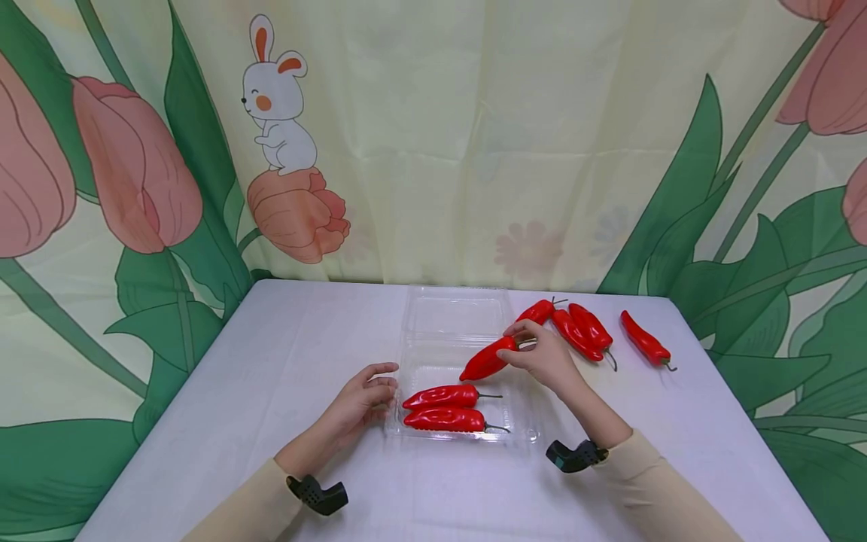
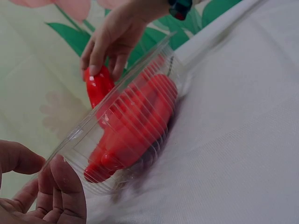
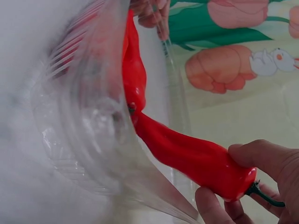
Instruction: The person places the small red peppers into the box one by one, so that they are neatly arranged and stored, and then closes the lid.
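Observation:
A clear plastic container (image 1: 521, 429) lies on the table with its lid (image 1: 457, 310) folded back behind it. Inside lie two red chili peppers, the nearer pepper (image 1: 443, 419) along the front wall and the other pepper (image 1: 440, 396) just behind. My right hand (image 1: 542, 354) grips a third red pepper (image 3: 187, 156) near its stem end, its tip pointing down over the container. At the container's left side, my left hand (image 1: 366, 399) pinches the rim between thumb and fingers, as the left wrist view shows beside the thumb (image 2: 21, 158).
Behind my right hand lies a partly hidden pepper (image 1: 538, 311). Two more peppers, one in front (image 1: 574, 335) and one behind (image 1: 591, 326), lie side by side to its right. Another pepper (image 1: 645, 339) lies farther right. A printed curtain (image 1: 420, 150) hangs behind the white-covered table (image 1: 271, 361).

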### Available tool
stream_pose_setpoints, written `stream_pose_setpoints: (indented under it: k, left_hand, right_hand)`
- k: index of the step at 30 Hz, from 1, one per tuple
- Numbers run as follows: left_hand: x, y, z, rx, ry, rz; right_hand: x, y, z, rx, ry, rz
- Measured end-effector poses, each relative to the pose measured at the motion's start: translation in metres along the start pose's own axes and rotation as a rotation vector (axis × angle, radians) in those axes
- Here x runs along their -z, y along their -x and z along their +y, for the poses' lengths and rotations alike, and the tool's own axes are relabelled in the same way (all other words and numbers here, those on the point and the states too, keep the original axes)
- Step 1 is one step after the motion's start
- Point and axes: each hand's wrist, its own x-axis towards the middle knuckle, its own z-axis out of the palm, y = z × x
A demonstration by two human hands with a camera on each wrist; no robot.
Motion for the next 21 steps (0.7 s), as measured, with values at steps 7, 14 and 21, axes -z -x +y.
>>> stream_pose_setpoints:
  k: [7, 14, 21]
  left_hand:
    - [0.001, 0.0, -0.002, 0.006, 0.005, 0.01]
    - [0.001, 0.0, -0.002, 0.004, 0.002, 0.018]
    - [0.0, 0.001, -0.001, 0.002, 0.002, 0.006]
  right_hand:
    - [-0.011, 0.002, -0.003, 0.048, 0.065, 0.02]
    - [-0.02, 0.005, -0.01, 0.078, 0.134, 0.008]
    - [-0.031, 0.008, -0.016, 0.069, 0.163, -0.034]
